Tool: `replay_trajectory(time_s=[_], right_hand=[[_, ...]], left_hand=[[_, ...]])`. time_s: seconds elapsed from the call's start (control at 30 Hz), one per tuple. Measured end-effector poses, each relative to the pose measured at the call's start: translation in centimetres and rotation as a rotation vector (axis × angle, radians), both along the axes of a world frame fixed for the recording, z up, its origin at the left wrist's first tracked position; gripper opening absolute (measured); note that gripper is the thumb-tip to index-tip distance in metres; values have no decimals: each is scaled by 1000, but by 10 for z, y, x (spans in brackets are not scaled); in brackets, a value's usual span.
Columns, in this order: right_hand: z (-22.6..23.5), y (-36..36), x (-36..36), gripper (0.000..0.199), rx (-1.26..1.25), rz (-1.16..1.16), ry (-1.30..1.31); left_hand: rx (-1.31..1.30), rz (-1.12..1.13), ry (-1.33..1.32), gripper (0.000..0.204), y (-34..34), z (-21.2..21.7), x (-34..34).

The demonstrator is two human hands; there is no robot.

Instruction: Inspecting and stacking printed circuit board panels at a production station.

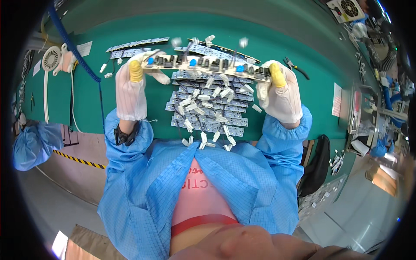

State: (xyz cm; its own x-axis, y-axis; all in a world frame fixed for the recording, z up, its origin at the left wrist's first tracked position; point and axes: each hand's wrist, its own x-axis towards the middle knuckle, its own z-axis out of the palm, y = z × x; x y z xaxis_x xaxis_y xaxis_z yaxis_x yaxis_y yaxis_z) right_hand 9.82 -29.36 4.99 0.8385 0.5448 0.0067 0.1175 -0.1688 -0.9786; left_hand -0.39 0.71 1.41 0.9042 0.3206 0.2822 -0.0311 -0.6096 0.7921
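Note:
A long, narrow circuit board strip, set with black and blue components, is held up between my two gloved hands. My left hand, in a white glove with a yellow finger cover, grips its left end. At the right end my right hand pinches it, gloved the same way. Below the raised strip lies a stack of similar LED board strips. White connectors on short dark wires are scattered over that stack. More strips lie behind my left hand.
Pliers with dark and yellow handles lie beyond my right hand on the green mat. A small white fan stands at the left, near a coiled blue cord. A black chair back is at my right.

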Motion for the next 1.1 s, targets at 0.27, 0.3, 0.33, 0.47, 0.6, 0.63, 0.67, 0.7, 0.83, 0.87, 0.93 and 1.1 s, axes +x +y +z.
replay_trajectory(time_s=[0.27, 0.3, 0.33, 0.47, 0.6, 0.63, 0.67, 0.7, 0.83, 0.87, 0.93, 1.1], right_hand=[[-11, 14, -1, 36, 356, -15, 85], [-1, 9, -2, 48, 350, 36, 239], [0, 15, -6, 53, 361, 35, 196], [1, 7, 4, 50, 175, 22, -27], [2, 2, 30, 26, -212, -112, -367], [-6, 0, 39, 26, -211, -117, -372], [-16, -2, 48, 22, -296, -97, -475], [-23, -2, 56, 18, -385, -84, -576], [-44, 9, 62, 14, -796, 71, -782], [-57, 10, 71, 10, -816, 48, -715], [-54, 9, 81, 9, -703, 42, -690], [-18, 24, 42, 19, -43, -403, -335]], left_hand=[[-891, -309, -33, 44, -18, 10, 13], [-973, -374, -23, 37, -11, 0, 8], [-741, -282, -110, 29, -4, -14, 11], [-474, 98, -199, 46, 60, 1, 33], [-61, 189, -51, 24, 158, -35, 36], [-18, 236, 106, 23, 168, -44, 38], [147, 247, 131, 23, 182, -63, 41], [311, 252, 154, 24, 175, -59, 49], [-27, 318, -243, 37, 176, -50, 48], [166, 378, -287, 41, 171, -42, 44], [35, 400, -322, 44, 132, -17, 35], [-456, 42, -295, 31, 36, 9, 4]])
